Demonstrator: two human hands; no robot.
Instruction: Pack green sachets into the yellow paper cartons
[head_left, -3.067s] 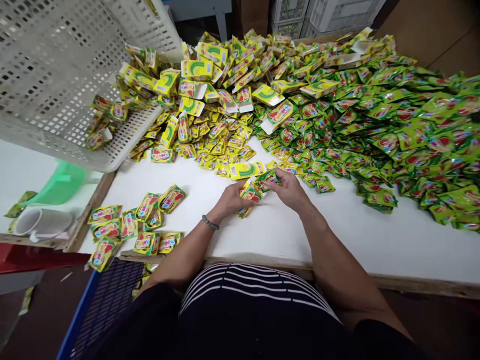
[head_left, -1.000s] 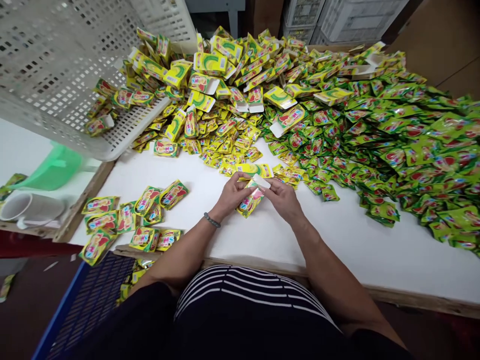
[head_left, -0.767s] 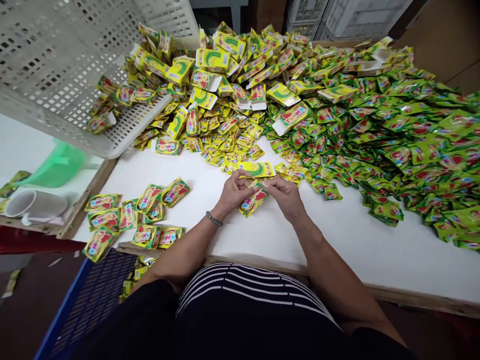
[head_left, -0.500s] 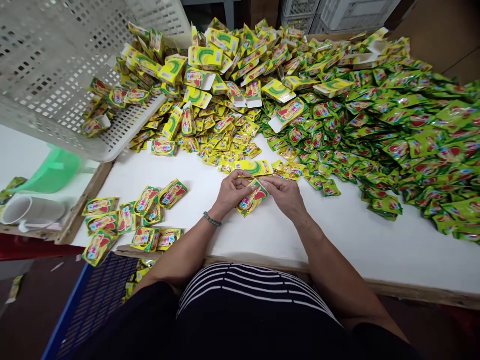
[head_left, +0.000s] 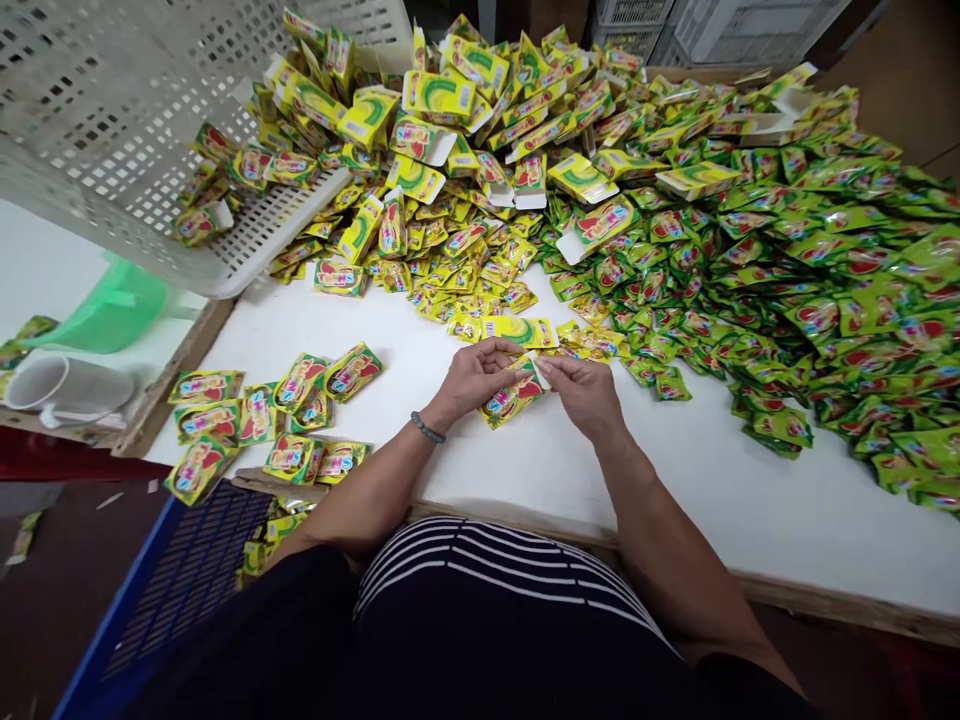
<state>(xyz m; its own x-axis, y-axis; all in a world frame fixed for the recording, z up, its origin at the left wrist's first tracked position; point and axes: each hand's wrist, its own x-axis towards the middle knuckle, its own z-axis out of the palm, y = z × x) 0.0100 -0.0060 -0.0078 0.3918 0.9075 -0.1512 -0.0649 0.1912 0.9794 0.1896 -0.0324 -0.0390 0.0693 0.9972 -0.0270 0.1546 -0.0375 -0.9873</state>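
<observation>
The table (head_left: 750, 500) has a white top with rough wooden edging, and a wooden strip (head_left: 187, 352) parts it from another white surface (head_left: 37, 235) on the left, above something red (head_left: 45, 455). Past the far edge, pale slatted crates (head_left: 754, 30) stand stacked near a brown floor (head_left: 900, 75) with thin seams. At lower left the floor is dark, with small scraps (head_left: 109, 500). The light is soft
</observation>
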